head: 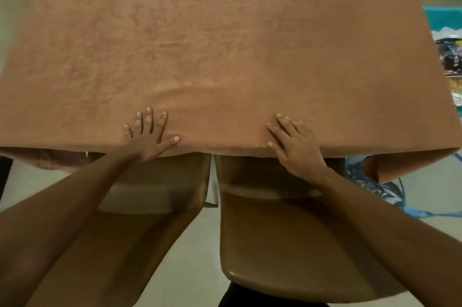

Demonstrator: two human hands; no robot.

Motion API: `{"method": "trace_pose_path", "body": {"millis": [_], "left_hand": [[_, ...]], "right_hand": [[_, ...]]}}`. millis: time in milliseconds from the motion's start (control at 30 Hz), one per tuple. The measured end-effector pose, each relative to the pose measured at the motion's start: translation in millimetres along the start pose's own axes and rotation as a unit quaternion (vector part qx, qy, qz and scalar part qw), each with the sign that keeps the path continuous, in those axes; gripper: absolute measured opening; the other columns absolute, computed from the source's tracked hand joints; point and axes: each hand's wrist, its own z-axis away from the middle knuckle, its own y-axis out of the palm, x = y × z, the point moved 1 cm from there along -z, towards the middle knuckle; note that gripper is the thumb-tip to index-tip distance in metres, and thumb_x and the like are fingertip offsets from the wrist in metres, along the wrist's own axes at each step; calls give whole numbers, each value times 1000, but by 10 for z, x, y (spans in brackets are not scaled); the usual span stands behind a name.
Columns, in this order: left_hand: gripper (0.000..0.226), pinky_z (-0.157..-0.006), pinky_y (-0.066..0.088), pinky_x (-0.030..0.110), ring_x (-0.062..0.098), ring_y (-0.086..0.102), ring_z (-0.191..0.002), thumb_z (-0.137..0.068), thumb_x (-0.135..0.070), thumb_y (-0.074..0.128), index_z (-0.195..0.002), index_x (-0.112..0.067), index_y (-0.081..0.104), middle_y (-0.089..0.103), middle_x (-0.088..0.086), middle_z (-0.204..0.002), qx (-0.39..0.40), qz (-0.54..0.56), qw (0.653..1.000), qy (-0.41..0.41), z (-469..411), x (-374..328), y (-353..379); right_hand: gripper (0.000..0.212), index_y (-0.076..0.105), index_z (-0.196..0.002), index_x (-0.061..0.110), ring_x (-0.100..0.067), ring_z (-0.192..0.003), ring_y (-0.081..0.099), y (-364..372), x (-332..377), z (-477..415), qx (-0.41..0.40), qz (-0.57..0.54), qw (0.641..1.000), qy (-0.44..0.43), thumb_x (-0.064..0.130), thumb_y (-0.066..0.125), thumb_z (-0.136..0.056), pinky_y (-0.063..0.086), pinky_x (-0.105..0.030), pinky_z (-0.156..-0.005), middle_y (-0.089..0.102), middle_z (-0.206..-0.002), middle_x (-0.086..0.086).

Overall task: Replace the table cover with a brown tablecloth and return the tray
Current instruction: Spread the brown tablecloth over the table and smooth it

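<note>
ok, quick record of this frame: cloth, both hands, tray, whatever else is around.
cloth: brown tablecloth spread out, ripple near front edge
left: left hand flat on it at near edge, fingers spread
right: right hand flat on it at near edge
tray: not in view
chairs: left chair and right chair, brown, at near edge
floor: blue patterned fabric, right

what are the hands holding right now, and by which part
Nothing is gripped: left hand and right hand lie flat, fingers straight, on the brown tablecloth near its front edge.
</note>
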Motion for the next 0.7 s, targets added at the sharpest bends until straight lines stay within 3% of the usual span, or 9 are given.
{"method": "trace_pose_path", "body": {"millis": [67, 200, 267, 333, 400, 533, 700], "left_hand": [[91, -118, -7, 61, 31, -25, -149, -84, -84, 16, -154, -38, -19, -33, 6, -160, 4, 8, 1000, -8, 123, -143, 27], [85, -118, -1, 61, 32, -15, -152, -93, -73, 23, -158, -30, -12, -21, 9, -164, -46, 39, 998, -28, 416, -439, 233], [73, -116, 9, 64, 36, 5, -152, -98, -65, 30, -157, -25, 13, 5, 14, -166, -129, 77, 988, -35, 512, -627, 330], [58, -109, 27, 64, 39, 33, -140, -99, -60, 35, -141, -21, 41, 37, 16, -150, -212, 104, 972, -21, 567, -895, 347], [53, -102, 39, 56, 37, 47, -126, -99, -54, 42, -130, -13, 56, 52, 16, -136, -263, 122, 957, 3, 556, -1340, 361], [41, -97, 44, 49, 34, 55, -115, -96, -39, 50, -118, -8, 66, 62, 16, -127, -308, 135, 939, 67, 419, -2451, 347], [45, -102, 43, 53, 30, 49, -122, -95, -42, 50, -131, -15, 57, 53, 9, -137, -274, 147, 947, 83, 359, -4117, 457]], "right_hand": [[47, 51, -143, 27, -23, -134, 41, -90, -84, 74, 0, -1, 1000, -8, 51, 37, -104, 37, -47, -108, 42, -152, 0], [47, 65, -120, 22, -17, -107, 50, -288, -218, -183, -6, -41, 998, -46, 51, 33, -101, 42, -42, -94, 57, -118, 1], [55, 66, -122, 20, -24, -110, 53, -383, -374, -342, -22, -35, 998, -47, 54, 30, -97, 42, -46, -93, 59, -122, -3], [53, 61, -130, 20, -28, -121, 52, -451, -616, -419, -20, -9, 999, -39, 53, 35, -98, 40, -47, -98, 55, -137, -6], [50, 53, -138, 23, -30, -129, 47, -523, -1057, -341, -1, 18, 1000, -20, 53, 40, -100, 38, -50, -103, 46, -149, -7], [48, 46, -144, 31, -28, -140, 38, -665, -2051, 99, -23, 39, 999, 4, 53, 40, -102, 32, -52, -110, 36, -158, -4], [48, 46, -146, 29, -30, -142, 35, -820, -3180, 911, -54, 1, 999, 9, 49, 44, -103, 26, -52, -118, 34, -160, -6]]}}
